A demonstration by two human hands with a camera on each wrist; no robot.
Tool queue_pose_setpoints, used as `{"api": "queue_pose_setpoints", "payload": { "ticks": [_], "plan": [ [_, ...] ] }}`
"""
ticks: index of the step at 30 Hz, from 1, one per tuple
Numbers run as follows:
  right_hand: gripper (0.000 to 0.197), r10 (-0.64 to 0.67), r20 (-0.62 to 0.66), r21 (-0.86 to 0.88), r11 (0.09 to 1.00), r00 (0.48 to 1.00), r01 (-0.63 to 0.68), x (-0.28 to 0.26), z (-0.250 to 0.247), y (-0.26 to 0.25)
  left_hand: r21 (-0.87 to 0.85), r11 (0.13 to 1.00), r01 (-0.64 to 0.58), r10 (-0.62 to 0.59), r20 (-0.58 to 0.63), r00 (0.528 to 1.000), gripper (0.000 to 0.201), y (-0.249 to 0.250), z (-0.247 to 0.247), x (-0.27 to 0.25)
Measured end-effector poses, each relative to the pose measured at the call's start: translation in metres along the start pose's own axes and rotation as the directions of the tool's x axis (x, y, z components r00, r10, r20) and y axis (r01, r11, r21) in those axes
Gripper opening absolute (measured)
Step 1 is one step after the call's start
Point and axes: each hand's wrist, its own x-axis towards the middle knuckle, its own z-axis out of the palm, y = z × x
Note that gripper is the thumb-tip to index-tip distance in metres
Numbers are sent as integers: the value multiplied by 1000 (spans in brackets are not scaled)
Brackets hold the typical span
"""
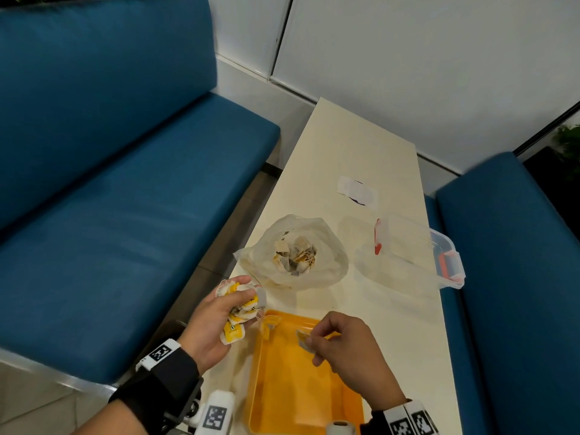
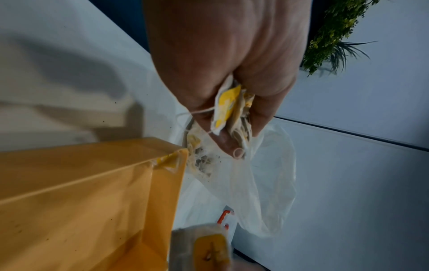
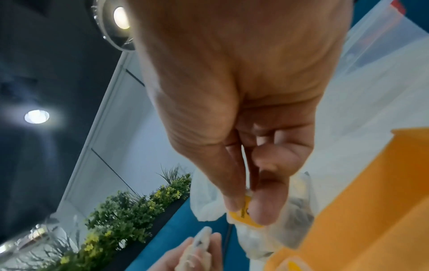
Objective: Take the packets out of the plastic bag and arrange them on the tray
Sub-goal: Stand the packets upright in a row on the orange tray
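Tea-bag packets: a bunch (image 1: 239,304) clutched in the left hand (image 1: 216,321), fingers curled round it, tags and strings hanging out, held just off the orange tray's (image 1: 282,387) far left corner. One single packet (image 1: 303,335) pinched between thumb and fingertips of the right hand (image 1: 343,343), over the tray. Another packet (image 1: 270,321) lies at the tray's far corner. Plastic bag (image 1: 326,246), open, more packets inside, just beyond both hands. Clear lidded container (image 1: 417,249) beyond the right hand, beside the bag. All on a cream table (image 1: 361,146).

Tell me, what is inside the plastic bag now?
The plastic bag holds a pile of packets. Its wall and the top packets hide whatever lies deeper.
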Motion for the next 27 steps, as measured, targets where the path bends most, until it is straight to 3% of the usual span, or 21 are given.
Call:
{"api": "queue_pose_setpoints", "payload": {
  "ticks": [3, 8, 12, 19, 23, 27],
  "plan": [
    [11, 38, -9, -20, 999, 999, -38, 10, 1, 19, 3, 1000, 0, 0, -1, 1000, 26, 1, -2, 0],
    [10, 83, 7, 197, 977, 997, -83, 26, 11, 46, 45, 998, 32, -31, -13, 999, 27, -2, -5, 0],
    [7, 90, 82, 277, 955, 993, -109, 36, 24, 55, 69, 997, 31, -29, -29, 999, 30, -4, -10, 0],
    [12, 121, 184, 122, 982, 975, -145, 55, 48, 61, 77, 995, 59, -57, -29, 998, 31, -6, -19, -3],
    [17, 136, 124, 221, 962, 983, -161, 64, 64, 53, 137, 980, 142, -147, 28, 989, 38, -18, -18, -8],
    [6, 159, 1, 287, 946, 987, -152, 69, 76, 48, 147, 970, 195, -206, 65, 976, 45, -30, -19, -9]
  ]
}}
